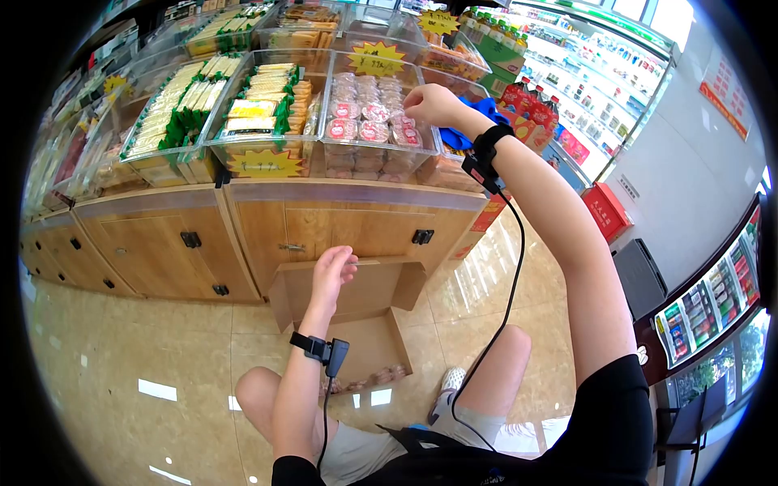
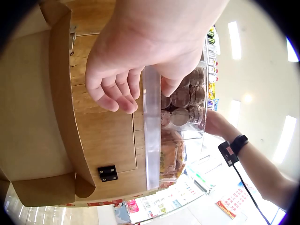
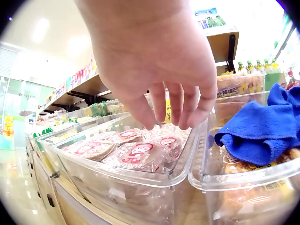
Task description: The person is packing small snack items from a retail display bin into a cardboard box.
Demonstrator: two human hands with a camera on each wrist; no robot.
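My right hand hangs over the right side of a clear plastic bin. Its fingers point down, loosely bent, just above round, flat snacks in clear wrappers with red-and-white labels. Nothing shows between those fingers. In the head view the same wrapped snacks lie in rows and fill the bin. My left hand is held in the air in front of the wooden cabinet, above an open cardboard box on the floor. Its fingers are relaxed and hold nothing. Several small wrapped items lie along the box's near edge.
Beside the snack bin, a blue cloth lies on another clear bin of packaged food. Bins of long wrapped snacks stand to the left. Yellow star-shaped price signs mark the bins. Below runs the wooden cabinet; red-capped bottles stand right.
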